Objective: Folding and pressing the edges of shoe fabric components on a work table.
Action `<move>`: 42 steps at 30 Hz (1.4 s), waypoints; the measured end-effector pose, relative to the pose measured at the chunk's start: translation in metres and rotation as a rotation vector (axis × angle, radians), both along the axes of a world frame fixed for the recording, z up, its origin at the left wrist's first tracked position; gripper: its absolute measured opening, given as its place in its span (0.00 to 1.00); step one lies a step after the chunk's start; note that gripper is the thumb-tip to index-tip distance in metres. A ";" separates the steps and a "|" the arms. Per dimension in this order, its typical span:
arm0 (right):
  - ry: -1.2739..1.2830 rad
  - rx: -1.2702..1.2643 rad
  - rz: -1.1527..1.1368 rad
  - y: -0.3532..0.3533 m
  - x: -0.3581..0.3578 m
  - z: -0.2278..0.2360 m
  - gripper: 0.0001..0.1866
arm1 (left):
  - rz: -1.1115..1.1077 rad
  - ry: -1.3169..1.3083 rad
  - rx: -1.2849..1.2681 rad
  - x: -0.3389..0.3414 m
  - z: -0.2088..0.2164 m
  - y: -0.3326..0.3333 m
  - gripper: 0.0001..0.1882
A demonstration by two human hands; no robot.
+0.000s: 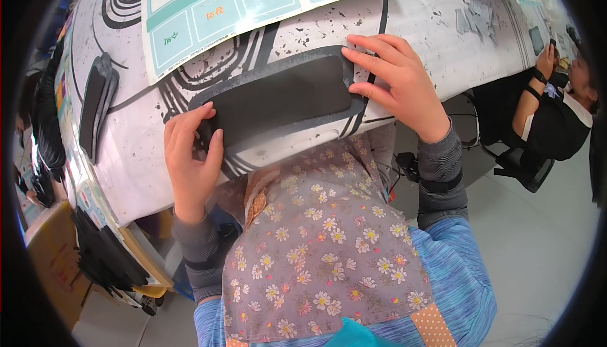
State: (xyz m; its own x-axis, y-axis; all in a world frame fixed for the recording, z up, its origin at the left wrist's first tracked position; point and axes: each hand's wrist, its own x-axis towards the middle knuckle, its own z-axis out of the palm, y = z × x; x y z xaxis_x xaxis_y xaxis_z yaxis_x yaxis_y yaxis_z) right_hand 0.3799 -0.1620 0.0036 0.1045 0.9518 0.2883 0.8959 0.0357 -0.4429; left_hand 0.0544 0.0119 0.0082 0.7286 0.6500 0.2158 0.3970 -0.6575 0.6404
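Note:
A dark oblong piece (278,103) with rounded ends lies at the table's near edge, right in front of me. Its middle is a flat black panel, and a greyish, dusty-looking rim runs around it; what it is made of I cannot tell. My left hand (193,154) grips its left end, thumb and fingertips on the panel and rim. At the other end, my right hand (398,81) has its fingertips along the far corner and its thumb at the near side, holding that end between them.
The table wears a white cover (129,176) with black line patterns and dark specks. Beyond the piece lies a printed picture sheet (221,21), with grey pieces on it. A similar dark piece (95,107) rests at left. Grey scraps (477,21) lie at right, near a seated person (544,113).

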 end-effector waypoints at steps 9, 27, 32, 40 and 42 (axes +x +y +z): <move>-0.052 -0.012 -0.179 -0.003 -0.014 0.006 0.21 | 0.024 0.019 0.009 0.000 0.000 -0.003 0.20; -0.038 -0.148 -0.264 -0.018 -0.023 -0.002 0.21 | 0.051 0.132 0.102 -0.011 0.000 -0.002 0.34; -0.036 -0.160 -0.267 -0.018 -0.024 -0.001 0.21 | 0.145 0.109 0.092 -0.031 -0.008 0.011 0.36; 0.183 0.129 -0.132 0.010 -0.045 -0.005 0.21 | 0.148 0.017 -0.006 -0.031 -0.010 0.010 0.37; 0.105 0.097 -0.109 0.023 -0.048 -0.014 0.21 | 0.152 -0.013 -0.006 -0.032 -0.009 0.011 0.38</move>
State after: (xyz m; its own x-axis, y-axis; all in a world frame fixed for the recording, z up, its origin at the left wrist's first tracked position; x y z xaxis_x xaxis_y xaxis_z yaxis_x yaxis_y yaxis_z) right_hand 0.3323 -0.1390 -0.0106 0.2402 0.9015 0.3600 0.8457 -0.0123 -0.5336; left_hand 0.0227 0.0233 -0.0006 0.6185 0.7542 0.2205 0.4834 -0.5864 0.6500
